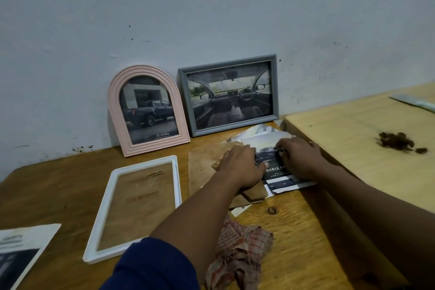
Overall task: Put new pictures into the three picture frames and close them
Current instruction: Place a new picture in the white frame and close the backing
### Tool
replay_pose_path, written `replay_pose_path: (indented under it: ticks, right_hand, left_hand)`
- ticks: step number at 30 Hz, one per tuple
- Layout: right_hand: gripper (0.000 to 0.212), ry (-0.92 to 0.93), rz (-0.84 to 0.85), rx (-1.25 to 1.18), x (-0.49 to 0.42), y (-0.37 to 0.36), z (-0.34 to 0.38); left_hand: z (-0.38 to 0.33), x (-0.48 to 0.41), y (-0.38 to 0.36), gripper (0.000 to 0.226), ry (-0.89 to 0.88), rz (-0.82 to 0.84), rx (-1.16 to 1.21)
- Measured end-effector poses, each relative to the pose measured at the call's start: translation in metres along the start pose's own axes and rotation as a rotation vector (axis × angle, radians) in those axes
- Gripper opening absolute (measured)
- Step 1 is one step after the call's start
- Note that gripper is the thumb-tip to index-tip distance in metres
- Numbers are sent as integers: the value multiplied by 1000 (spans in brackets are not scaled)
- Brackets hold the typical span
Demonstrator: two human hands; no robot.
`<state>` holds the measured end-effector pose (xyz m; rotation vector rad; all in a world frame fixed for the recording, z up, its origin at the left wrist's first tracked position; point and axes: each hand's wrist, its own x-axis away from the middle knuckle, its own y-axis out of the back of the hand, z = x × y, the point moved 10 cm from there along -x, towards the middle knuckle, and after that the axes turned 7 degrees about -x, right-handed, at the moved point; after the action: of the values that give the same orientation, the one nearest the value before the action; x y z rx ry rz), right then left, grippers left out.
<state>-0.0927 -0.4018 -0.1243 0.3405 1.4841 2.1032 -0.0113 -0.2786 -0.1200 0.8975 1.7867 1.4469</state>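
Head view: both hands meet over a pile of paper on the worktop. The left hand lies on a brown backing board. Its fingers bend down onto the left edge of a dark print; whether they pinch it or only press on it I cannot tell. The right hand has its fingers curled together, pinching the print's top edge.

Just beyond the fingertips lie paler loose cuttings. Farther beyond them a grey frame, holding a car-interior picture, leans on the wall. To its left stands a pink arched frame with a truck picture. Left of the left fingers a white frame lies flat, with wood grain showing inside it. Nearer the person, under the left forearm, sits a checked cloth. Right of the right fingers runs a pale wooden board.
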Motion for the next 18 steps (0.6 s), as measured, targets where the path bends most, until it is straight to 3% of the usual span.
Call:
replay_pose_path:
  ticks: [3,8,14,18]
  right_hand:
    - [37,-2,-40,-53,3,17,17]
    - [38,154,-87,-218,10,40,97]
    - [34,332,3,-384,24,4,235]
    - [35,452,152,-420,54,-43,336]
  left_hand:
    - [7,10,11,62,12,-11,61]
    - [49,43,54,61,62,-99,115]
    - [166,126,89,66,335,-189,171]
    - [252,213,101,58,540,-234,207]
